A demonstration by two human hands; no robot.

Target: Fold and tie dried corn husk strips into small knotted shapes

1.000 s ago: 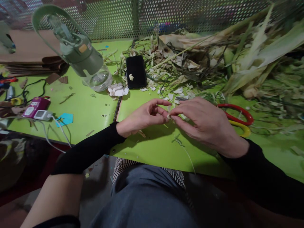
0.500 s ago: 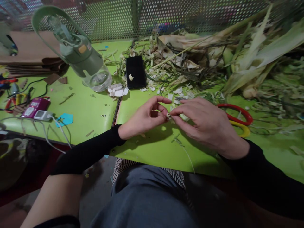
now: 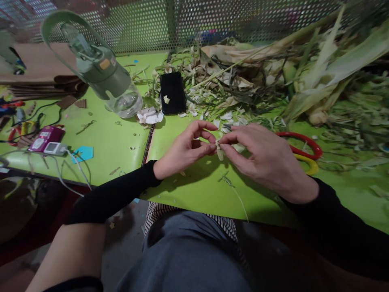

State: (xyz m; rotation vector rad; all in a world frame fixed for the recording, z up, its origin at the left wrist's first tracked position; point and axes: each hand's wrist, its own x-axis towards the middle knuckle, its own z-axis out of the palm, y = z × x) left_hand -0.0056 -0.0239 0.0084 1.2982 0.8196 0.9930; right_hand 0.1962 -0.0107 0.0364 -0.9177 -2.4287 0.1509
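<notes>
Between my fingertips is a small pale piece of corn husk [image 3: 220,153], narrow at the middle, with one end hanging downward. My left hand [image 3: 190,148] pinches it from the left with thumb and fingers. From the other side, my right hand [image 3: 258,156] holds it between thumb and index finger. Something dark and thin shows by the right index finger, too hidden to name. Just beyond my hands lie pale husk scraps [image 3: 226,116]. A thin green strand [image 3: 227,180] rests on the table below them. Scissors with red and yellow handles [image 3: 306,148] are partly behind my right hand.
A black phone [image 3: 173,95] lies beyond my hands, with a green-topped water bottle [image 3: 112,77] left of it. Corn husks and leaves [image 3: 249,69] are heaped at the back right. A purple device [image 3: 45,138] with cables sits on the left of the green table [image 3: 112,138].
The husk piece has turned, so a pale end now hangs below my fingertips. My left fingertips have shifted slightly to the right; both hands keep pinching.
</notes>
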